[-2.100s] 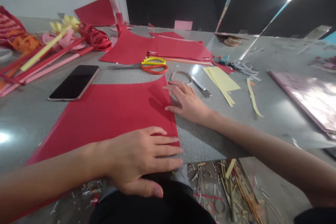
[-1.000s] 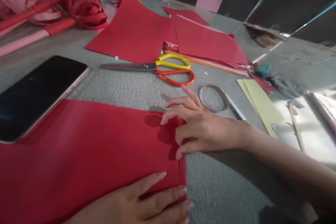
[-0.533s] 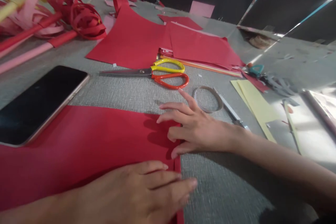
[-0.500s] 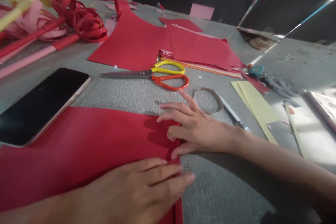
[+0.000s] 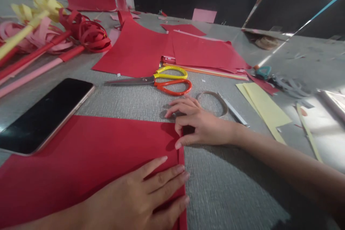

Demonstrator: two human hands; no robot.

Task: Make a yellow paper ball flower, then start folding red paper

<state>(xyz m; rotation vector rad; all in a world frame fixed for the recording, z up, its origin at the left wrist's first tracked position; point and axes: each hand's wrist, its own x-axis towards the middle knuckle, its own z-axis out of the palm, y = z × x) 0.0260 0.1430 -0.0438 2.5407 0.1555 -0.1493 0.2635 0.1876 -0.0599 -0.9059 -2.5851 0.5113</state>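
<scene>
A large red paper sheet [image 5: 88,151] lies in front of me, its right edge turned over in a narrow strip. My left hand [image 5: 151,190] rests palm down on it, fingers spread, with the fingertips along the folded strip. At the sheet's upper right corner is my right hand [image 5: 194,122]. Its thumb and index fingertips touch the folded edge with a small gap between them, while its other fingers are bent and apart over the table. Just beyond that hand lie scissors [image 5: 168,81] with yellow and red handles. A ring-shaped strip [image 5: 215,97] sits beside its knuckles.
A phone [image 5: 48,115] covers the sheet's upper left. Paper-streamer sticks [image 5: 91,36] lie behind it. Red sheets [image 5: 205,50] are piled at the back. Right of centre are a thin grey-white tool [image 5: 234,111] and pale yellow paper [image 5: 264,104]. The grey tablecloth [image 5: 221,194] is visible nearby.
My left hand has pulled back slightly and settled flat with its fingers further apart. My right thumb and index finger have come closer together at the edge. The view has tilted up slightly.
</scene>
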